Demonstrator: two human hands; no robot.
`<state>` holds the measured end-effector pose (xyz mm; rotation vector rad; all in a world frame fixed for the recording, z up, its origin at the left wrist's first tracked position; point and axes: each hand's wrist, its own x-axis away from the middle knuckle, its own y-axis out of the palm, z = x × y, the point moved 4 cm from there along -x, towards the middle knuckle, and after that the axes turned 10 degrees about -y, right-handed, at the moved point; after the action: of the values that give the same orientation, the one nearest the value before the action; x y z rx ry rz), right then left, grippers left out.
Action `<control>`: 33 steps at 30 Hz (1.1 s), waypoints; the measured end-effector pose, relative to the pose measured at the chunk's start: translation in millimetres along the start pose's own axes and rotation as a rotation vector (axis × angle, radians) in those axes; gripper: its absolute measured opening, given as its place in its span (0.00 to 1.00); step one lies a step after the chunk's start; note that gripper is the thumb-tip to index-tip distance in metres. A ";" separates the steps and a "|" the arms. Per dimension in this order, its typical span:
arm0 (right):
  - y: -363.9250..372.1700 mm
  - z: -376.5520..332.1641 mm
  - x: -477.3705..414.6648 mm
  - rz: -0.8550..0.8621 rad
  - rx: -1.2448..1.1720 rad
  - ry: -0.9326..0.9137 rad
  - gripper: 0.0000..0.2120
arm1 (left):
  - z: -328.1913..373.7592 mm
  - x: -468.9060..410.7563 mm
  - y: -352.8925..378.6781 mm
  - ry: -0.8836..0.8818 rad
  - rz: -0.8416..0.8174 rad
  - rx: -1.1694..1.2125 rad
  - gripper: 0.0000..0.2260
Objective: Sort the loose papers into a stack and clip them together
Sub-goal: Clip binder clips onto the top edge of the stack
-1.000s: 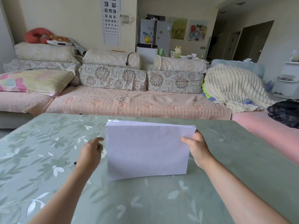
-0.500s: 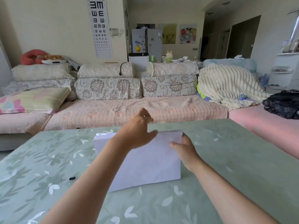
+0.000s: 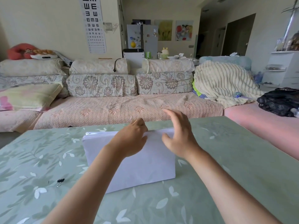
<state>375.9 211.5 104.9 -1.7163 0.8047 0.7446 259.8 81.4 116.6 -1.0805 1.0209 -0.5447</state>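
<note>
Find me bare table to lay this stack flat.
Widest: table right of the paper stack, plus the near strip between the forearms. Left holds the binder clip; left hand and right hand crowd the stack's top.

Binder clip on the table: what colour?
Black. The binder clip lies left of the paper stack; it shows in the head view, small.
</note>
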 end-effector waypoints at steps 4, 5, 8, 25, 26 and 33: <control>12.2 -28.2 -25.6 -0.407 0.376 -0.151 0.18 | 0.6 2.4 -0.6 0.030 0.037 0.028 0.10; 16.1 -29.4 -25.1 -0.466 0.359 -0.115 0.14 | 0.3 3.2 -0.9 0.027 0.033 0.032 0.11; 16.7 -27.5 -21.6 -0.498 0.254 -0.022 0.09 | -3.9 5.5 -4.9 0.006 0.022 0.075 0.11; 47.6 -24.4 -71.8 -0.753 -0.385 0.573 0.06 | -16.0 9.3 -5.0 0.030 0.013 0.250 0.13; 49.7 -20.4 -70.2 -0.732 -0.436 0.606 0.05 | -16.4 9.5 -4.5 0.028 0.007 0.253 0.12; 42.5 -3.1 -65.5 -0.539 -0.421 0.674 0.09 | -17.2 14.5 -6.4 0.027 0.017 0.261 0.09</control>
<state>303.8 209.3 134.9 -2.4801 0.5847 -0.0648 252.0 59.4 114.6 -0.8346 0.9518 -0.6610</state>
